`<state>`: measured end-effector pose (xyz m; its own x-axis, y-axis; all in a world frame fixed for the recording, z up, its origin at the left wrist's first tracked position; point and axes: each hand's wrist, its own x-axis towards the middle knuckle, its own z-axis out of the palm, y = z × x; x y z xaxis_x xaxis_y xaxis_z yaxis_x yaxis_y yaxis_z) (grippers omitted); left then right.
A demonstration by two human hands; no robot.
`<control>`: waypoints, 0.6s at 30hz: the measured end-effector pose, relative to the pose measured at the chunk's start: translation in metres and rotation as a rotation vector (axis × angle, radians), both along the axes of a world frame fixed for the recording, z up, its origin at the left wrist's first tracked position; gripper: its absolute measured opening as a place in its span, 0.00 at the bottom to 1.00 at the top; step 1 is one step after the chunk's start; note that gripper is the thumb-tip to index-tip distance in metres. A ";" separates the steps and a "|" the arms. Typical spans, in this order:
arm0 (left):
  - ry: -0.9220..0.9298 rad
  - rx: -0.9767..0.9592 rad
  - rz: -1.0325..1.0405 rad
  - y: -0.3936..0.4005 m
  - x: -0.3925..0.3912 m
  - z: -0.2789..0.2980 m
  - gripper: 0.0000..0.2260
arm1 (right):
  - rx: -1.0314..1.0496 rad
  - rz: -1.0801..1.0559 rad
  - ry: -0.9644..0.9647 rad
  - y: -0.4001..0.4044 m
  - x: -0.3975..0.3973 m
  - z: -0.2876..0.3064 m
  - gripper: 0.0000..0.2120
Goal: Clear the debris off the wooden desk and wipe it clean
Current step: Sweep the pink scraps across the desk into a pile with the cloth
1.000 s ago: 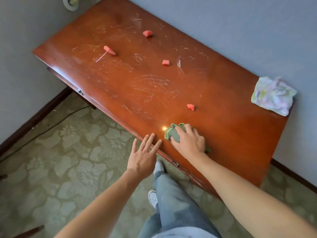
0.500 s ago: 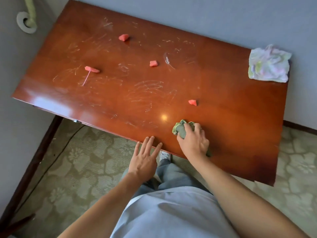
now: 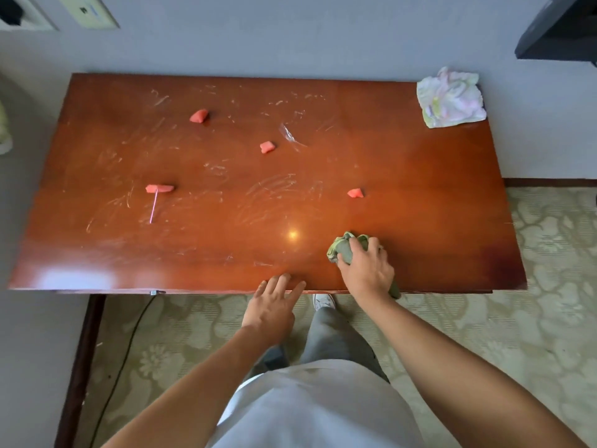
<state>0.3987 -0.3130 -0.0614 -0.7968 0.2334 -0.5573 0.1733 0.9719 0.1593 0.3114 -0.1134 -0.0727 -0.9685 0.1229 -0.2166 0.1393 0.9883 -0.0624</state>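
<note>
Right hand (image 3: 366,270) down on the wooden desk (image 3: 420,202) near its front edge, fingers curled over a bunched green rag (image 3: 342,248); most of the rag under the palm, a crumpled lobe poking out past the fingertips on the far-left side, a small tail showing at the wrist by the desk's edge. Left hand (image 3: 273,305) just to the left, holding nothing, fingers straight and spread, tips resting on the front edge of the desk. Across the top, well apart from both hands: a red scrap (image 3: 355,193) beyond the rag, nearest to it; another red scrap (image 3: 267,147) near the middle; a third red scrap (image 3: 199,116) farther back and left; a longer red piece (image 3: 159,188) at the left with a thin pink stick (image 3: 153,208) running from it toward the front. A crumpled bit of clear film (image 3: 290,137) just right of the middle scrap. Pale smears and scratch-like streaks over much of the surface, a bright glare spot just left of the rag. A pale, pastel-stained cloth (image 3: 450,98) bunched on the far right corner, against the wall. Patterned carpet (image 3: 549,253) below, a dark cable (image 3: 129,344) trailing down at the left.
</note>
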 end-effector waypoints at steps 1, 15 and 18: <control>-0.001 0.005 -0.015 -0.001 -0.002 0.001 0.35 | -0.002 0.025 0.009 -0.008 0.004 0.000 0.22; -0.081 -0.004 -0.154 -0.018 -0.002 -0.005 0.39 | -0.013 0.102 0.061 -0.032 -0.012 -0.005 0.22; -0.084 0.011 -0.174 -0.025 0.001 -0.009 0.38 | -0.046 0.514 0.008 -0.036 -0.001 -0.010 0.24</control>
<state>0.4001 -0.3382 -0.0699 -0.6945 0.3700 -0.6171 0.3243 0.9266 0.1905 0.3107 -0.1490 -0.0825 -0.9030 -0.3790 -0.2025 -0.3645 0.9251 -0.1061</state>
